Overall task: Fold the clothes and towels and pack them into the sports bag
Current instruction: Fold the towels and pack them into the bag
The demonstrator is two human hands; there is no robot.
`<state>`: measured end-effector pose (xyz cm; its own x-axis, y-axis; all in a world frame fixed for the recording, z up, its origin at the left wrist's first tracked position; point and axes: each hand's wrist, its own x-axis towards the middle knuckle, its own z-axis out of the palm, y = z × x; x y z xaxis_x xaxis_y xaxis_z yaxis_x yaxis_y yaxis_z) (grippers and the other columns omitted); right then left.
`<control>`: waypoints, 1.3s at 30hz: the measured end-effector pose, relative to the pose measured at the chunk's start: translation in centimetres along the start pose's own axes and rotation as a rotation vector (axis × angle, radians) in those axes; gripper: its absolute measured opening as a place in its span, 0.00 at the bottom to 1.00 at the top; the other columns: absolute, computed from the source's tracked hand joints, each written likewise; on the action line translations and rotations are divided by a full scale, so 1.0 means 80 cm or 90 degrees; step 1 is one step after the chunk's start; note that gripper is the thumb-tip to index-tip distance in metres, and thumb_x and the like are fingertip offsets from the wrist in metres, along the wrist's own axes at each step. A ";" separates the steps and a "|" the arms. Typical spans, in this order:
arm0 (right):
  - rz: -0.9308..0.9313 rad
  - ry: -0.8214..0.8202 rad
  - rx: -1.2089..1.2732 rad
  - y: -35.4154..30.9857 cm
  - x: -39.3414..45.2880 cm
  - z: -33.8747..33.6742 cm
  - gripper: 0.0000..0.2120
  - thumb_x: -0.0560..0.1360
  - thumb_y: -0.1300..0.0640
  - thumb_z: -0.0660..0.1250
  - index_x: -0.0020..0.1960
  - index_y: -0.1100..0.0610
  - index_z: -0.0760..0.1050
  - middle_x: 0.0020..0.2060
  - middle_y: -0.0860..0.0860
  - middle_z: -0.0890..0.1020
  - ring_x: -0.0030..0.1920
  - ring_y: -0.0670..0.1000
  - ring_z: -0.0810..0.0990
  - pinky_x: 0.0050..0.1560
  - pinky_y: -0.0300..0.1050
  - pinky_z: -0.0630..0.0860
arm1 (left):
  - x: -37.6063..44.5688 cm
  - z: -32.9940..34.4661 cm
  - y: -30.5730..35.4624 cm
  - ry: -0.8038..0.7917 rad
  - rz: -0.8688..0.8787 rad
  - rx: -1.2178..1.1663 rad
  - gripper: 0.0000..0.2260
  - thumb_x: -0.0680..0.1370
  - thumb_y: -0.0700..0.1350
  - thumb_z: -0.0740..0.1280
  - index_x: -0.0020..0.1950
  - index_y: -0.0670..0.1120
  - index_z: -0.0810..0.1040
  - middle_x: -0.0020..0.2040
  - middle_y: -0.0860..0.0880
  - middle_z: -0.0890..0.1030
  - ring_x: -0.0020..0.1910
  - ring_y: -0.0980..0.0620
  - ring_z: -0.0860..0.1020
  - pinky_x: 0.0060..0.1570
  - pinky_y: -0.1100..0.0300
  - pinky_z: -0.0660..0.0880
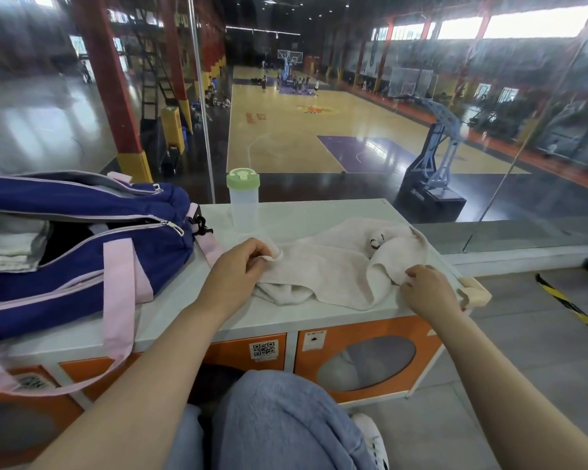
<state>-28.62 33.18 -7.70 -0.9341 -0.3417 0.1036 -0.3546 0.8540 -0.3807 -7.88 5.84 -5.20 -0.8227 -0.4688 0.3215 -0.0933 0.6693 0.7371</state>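
A pale pink towel point(333, 262) lies crumpled on the white locker top point(286, 320), with a small dark-and-white figure on its upper part. My left hand point(238, 269) pinches the towel's left corner. My right hand point(428, 288) pinches its right edge near the counter's right end. The blue sports bag point(82, 239) with pink straps sits at the left, unzipped. Folded white and grey cloth point(11, 244) shows inside its opening.
A clear bottle with a green lid point(243, 201) stands behind the towel, next to the bag's end. A glass wall rises right behind the counter. Orange locker doors point(364, 361) face my knees below. The counter's right end drops off by my right hand.
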 end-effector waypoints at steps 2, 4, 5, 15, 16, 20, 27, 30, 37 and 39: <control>-0.046 0.030 -0.059 0.003 -0.004 0.000 0.05 0.75 0.62 0.60 0.46 0.61 0.74 0.45 0.56 0.76 0.51 0.61 0.77 0.43 0.47 0.68 | -0.001 -0.002 -0.002 0.027 0.008 0.003 0.05 0.81 0.43 0.63 0.50 0.53 0.75 0.47 0.59 0.79 0.48 0.63 0.76 0.43 0.68 0.71; -0.061 0.058 -0.112 0.009 -0.009 -0.001 0.08 0.77 0.61 0.58 0.51 0.58 0.76 0.47 0.54 0.78 0.50 0.59 0.76 0.42 0.49 0.68 | 0.000 -0.004 -0.001 0.057 0.004 0.005 0.04 0.81 0.44 0.62 0.50 0.52 0.74 0.46 0.58 0.79 0.46 0.64 0.75 0.40 0.68 0.69; -0.050 0.070 -0.112 0.010 -0.012 -0.004 0.11 0.79 0.60 0.56 0.55 0.55 0.76 0.50 0.53 0.78 0.51 0.57 0.75 0.42 0.50 0.70 | 0.000 -0.004 0.000 0.072 -0.003 0.001 0.03 0.82 0.45 0.61 0.51 0.52 0.74 0.46 0.58 0.78 0.46 0.64 0.75 0.39 0.69 0.68; -0.182 0.243 0.165 -0.055 0.006 -0.089 0.14 0.77 0.69 0.58 0.58 0.57 0.75 0.50 0.51 0.78 0.48 0.52 0.76 0.48 0.43 0.70 | 0.028 -0.009 0.062 0.179 0.184 -0.017 0.05 0.81 0.40 0.62 0.54 0.48 0.76 0.49 0.54 0.77 0.49 0.59 0.73 0.49 0.75 0.67; -0.199 0.243 0.170 -0.071 0.006 -0.099 0.12 0.78 0.67 0.58 0.57 0.56 0.74 0.48 0.50 0.78 0.46 0.51 0.77 0.46 0.43 0.72 | 0.029 -0.008 0.069 0.192 0.202 -0.028 0.06 0.81 0.39 0.62 0.54 0.47 0.76 0.49 0.54 0.77 0.49 0.58 0.73 0.50 0.74 0.67; -0.321 0.261 0.196 -0.122 0.007 -0.122 0.10 0.75 0.68 0.60 0.49 0.56 0.76 0.46 0.48 0.79 0.44 0.47 0.77 0.46 0.40 0.76 | 0.025 -0.004 0.071 0.172 0.233 -0.068 0.07 0.80 0.37 0.62 0.53 0.48 0.76 0.49 0.56 0.76 0.51 0.59 0.74 0.52 0.71 0.69; -0.404 0.057 0.291 -0.183 -0.018 -0.092 0.16 0.73 0.68 0.61 0.46 0.48 0.80 0.46 0.39 0.78 0.48 0.33 0.75 0.50 0.25 0.68 | 0.011 -0.009 0.077 0.070 0.205 -0.245 0.09 0.80 0.34 0.61 0.52 0.45 0.77 0.49 0.55 0.78 0.49 0.60 0.77 0.49 0.72 0.71; -0.366 -0.007 0.454 -0.199 -0.029 -0.073 0.10 0.72 0.60 0.64 0.48 0.47 0.77 0.45 0.44 0.82 0.47 0.42 0.81 0.51 0.38 0.76 | 0.013 -0.009 0.076 0.051 0.160 -0.320 0.09 0.79 0.35 0.63 0.51 0.48 0.78 0.46 0.59 0.79 0.48 0.60 0.77 0.50 0.68 0.72; -0.338 -0.056 0.535 -0.200 -0.034 -0.061 0.07 0.75 0.61 0.68 0.45 0.50 0.81 0.43 0.48 0.85 0.47 0.48 0.82 0.54 0.47 0.77 | 0.014 -0.005 0.074 0.010 0.142 -0.343 0.08 0.78 0.37 0.65 0.49 0.50 0.78 0.45 0.56 0.81 0.46 0.57 0.78 0.49 0.62 0.75; -0.338 -0.083 0.551 -0.198 -0.034 -0.059 0.04 0.74 0.59 0.69 0.46 0.52 0.81 0.44 0.50 0.85 0.48 0.50 0.83 0.55 0.49 0.77 | 0.015 -0.005 0.072 0.004 0.147 -0.336 0.08 0.78 0.38 0.66 0.48 0.51 0.78 0.46 0.55 0.81 0.47 0.55 0.78 0.49 0.60 0.75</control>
<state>-20.66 22.40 2.38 -0.6349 -0.6773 0.3719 -0.5215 0.0205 -0.8530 -9.15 8.90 -0.32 -0.7848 -0.3495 0.5118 0.3820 0.3774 0.8436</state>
